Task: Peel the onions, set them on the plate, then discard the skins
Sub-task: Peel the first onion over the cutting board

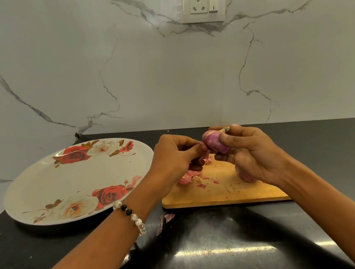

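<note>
Hands (175,156) (250,153) apparently peeling onion (214,143).

Second onion (245,177) — mostly hidden behind the right hand (253,154).

Black glossy countertop (217,257) under floral plate (39,189), wooden cutting board (220,192), loose onion skins (163,222).

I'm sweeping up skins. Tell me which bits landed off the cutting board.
The two onion skin scraps on the black counter, just before the cutting board; the others lie on the board.
</note>
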`<state>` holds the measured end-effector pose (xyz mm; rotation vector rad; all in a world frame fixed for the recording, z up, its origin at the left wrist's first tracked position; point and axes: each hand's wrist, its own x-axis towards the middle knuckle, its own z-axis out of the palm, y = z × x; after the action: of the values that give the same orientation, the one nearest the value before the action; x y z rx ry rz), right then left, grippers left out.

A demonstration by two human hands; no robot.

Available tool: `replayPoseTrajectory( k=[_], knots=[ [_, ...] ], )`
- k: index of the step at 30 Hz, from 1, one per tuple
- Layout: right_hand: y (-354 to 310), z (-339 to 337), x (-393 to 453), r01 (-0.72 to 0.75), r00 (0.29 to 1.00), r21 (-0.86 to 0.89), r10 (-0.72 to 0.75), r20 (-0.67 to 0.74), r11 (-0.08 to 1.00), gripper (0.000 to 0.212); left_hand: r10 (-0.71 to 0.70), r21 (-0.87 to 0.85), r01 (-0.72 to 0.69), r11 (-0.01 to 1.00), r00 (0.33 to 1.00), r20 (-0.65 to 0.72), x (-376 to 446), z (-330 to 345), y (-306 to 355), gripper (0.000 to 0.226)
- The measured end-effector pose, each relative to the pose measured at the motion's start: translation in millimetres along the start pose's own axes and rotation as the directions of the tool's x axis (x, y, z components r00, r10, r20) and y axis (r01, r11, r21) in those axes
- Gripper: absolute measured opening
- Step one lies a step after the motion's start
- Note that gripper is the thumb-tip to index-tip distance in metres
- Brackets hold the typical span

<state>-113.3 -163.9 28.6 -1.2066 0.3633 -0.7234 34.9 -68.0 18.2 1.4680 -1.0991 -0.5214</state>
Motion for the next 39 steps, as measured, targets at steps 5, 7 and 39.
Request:
replayPoseTrajectory(
  k=[5,7,39],
  knots=[
    [-1.3,4.7,-1.8,-0.004,1.0,0.049,0.005,-0.022,0.999,0.022,0.014,0.008,-0.014,1.0,1.0,0.02,1.4,-0.3,-0.2,0.021],
    [-1.9,5.8,-2.5,-0.011,0.999,0.064,0.013,-0.03,0.998,0.023,0.005,0.006,-0.005,1.0,0.999,0.041,1.1,-0.2,-1.3,0.019],
    [-1.6,-1.1,3.4,-0.025,0.99,0.063,0.033,-0.135,0.998,0.033,0.241,0.453,-0.215,0.865,0.971,0.0,2.9,-1.1,-7.8,0.028]
  ],
)
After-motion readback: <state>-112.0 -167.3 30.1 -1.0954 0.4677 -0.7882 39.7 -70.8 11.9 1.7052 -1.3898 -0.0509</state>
